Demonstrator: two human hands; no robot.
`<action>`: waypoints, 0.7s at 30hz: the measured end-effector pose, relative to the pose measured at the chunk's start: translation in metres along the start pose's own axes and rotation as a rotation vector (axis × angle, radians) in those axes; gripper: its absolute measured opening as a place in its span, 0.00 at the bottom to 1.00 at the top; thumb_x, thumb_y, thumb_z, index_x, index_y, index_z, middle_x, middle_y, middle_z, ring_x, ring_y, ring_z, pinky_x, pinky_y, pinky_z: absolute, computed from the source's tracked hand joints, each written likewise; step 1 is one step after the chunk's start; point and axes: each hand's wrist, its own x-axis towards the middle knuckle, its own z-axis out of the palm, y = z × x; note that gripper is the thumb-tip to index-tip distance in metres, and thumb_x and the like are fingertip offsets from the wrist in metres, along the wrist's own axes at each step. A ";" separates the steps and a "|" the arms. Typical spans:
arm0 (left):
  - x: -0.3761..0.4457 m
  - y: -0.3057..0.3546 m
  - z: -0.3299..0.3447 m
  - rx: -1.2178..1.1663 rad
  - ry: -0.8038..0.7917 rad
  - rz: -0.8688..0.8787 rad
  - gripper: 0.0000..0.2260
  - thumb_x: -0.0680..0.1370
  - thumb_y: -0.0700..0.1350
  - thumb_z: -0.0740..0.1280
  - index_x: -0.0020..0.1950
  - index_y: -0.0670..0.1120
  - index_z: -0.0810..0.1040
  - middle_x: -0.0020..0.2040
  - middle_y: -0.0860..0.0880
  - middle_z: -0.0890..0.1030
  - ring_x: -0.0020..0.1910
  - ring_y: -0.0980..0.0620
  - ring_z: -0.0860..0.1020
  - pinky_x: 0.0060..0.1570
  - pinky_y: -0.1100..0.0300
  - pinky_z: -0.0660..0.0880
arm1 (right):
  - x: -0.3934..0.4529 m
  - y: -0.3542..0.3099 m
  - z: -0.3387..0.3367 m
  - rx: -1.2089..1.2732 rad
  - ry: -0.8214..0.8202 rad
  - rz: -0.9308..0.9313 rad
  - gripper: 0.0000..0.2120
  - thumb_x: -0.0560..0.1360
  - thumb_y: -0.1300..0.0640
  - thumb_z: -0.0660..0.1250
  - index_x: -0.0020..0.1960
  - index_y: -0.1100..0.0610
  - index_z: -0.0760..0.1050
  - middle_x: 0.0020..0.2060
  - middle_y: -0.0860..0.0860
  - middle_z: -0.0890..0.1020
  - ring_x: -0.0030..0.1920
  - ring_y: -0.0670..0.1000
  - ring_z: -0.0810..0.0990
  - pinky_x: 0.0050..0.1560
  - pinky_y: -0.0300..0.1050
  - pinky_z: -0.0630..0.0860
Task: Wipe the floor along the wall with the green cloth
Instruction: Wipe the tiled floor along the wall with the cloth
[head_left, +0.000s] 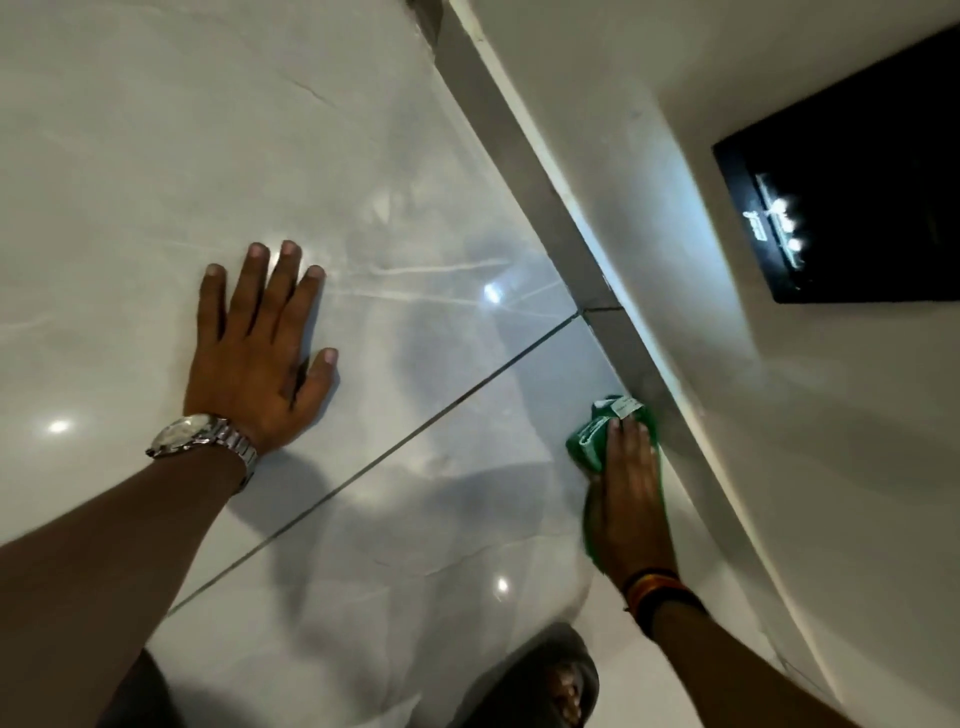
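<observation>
Foot (563, 686) and dark sandal sit nearest us at the bottom edge, tucked under as we crouch over the floor (130, 130). Just beyond, our right hand (626, 499) lies flat with fingers together, pressing the cloth (589, 434) down onto the tile rather than clenching it; green shows ahead of the fingertips and along the thumb side, with a small white tag on top. The cloth touches the grey skirting (545, 208) at the foot of the wall (779, 441), so we judge the wipe to be under way along that edge. Off to the other side, well apart from the cloth, our left hand (262, 353) is spread open, palm down on the tile, holding nothing and taking our weight; a watch (202, 439) sits on that wrist. A grout line (415, 431) runs between the two hands toward the skirting. Farther on, the glossy tile stretches up the wall with bright glare spots, and a black panel (852, 208) is set in the wall above. The risks, as we see them: the polished surface may let the propping palm slide if we lean further forward; the flat grip may let the cloth bunch or slip out from under the fingers as we push; knuckles may scrape the skirting; and glare could hide missed streaks near the edge.
</observation>
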 end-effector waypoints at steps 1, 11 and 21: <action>0.000 0.000 0.001 0.003 0.005 0.005 0.36 0.82 0.58 0.56 0.89 0.45 0.56 0.91 0.42 0.53 0.90 0.37 0.51 0.88 0.39 0.39 | 0.013 0.000 -0.007 -0.021 -0.016 -0.047 0.34 0.79 0.64 0.62 0.81 0.61 0.53 0.80 0.60 0.57 0.80 0.61 0.57 0.77 0.65 0.62; 0.001 0.000 0.003 0.016 0.001 0.012 0.37 0.83 0.58 0.56 0.90 0.46 0.53 0.91 0.43 0.51 0.90 0.39 0.49 0.88 0.39 0.39 | 0.175 -0.167 -0.022 0.135 0.210 -0.127 0.36 0.76 0.69 0.57 0.82 0.59 0.52 0.82 0.56 0.54 0.82 0.57 0.50 0.81 0.58 0.45; -0.001 0.002 0.000 0.017 0.023 0.012 0.37 0.83 0.57 0.56 0.89 0.43 0.56 0.90 0.40 0.54 0.90 0.37 0.52 0.88 0.37 0.41 | 0.077 -0.076 -0.020 -0.045 -0.012 -0.337 0.38 0.76 0.69 0.63 0.82 0.57 0.53 0.81 0.53 0.54 0.82 0.57 0.51 0.80 0.62 0.54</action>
